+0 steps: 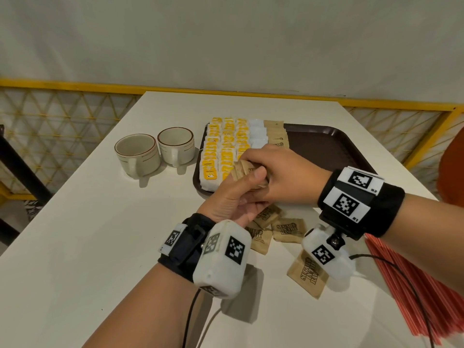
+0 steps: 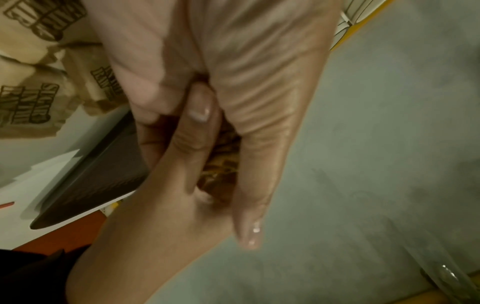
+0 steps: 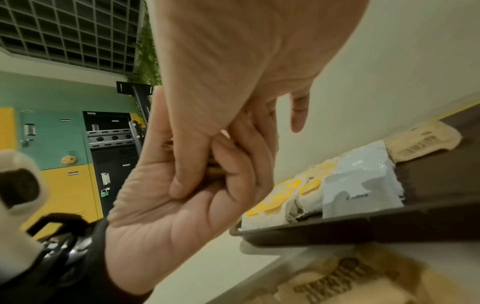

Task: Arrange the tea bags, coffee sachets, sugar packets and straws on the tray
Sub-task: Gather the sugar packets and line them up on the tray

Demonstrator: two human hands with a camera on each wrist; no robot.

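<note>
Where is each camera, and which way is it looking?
Head: worn on the head, looking forward and down at the white table, the dark brown plastic tray and both forearms.
Left wrist: under the left hand, looking along its fingers, which hold brown paper sugar packets.
Right wrist: under the right hand, looking toward the tray's near rim and white coffee sachets.
Shared: all three show both hands meeting on the packets.
</note>
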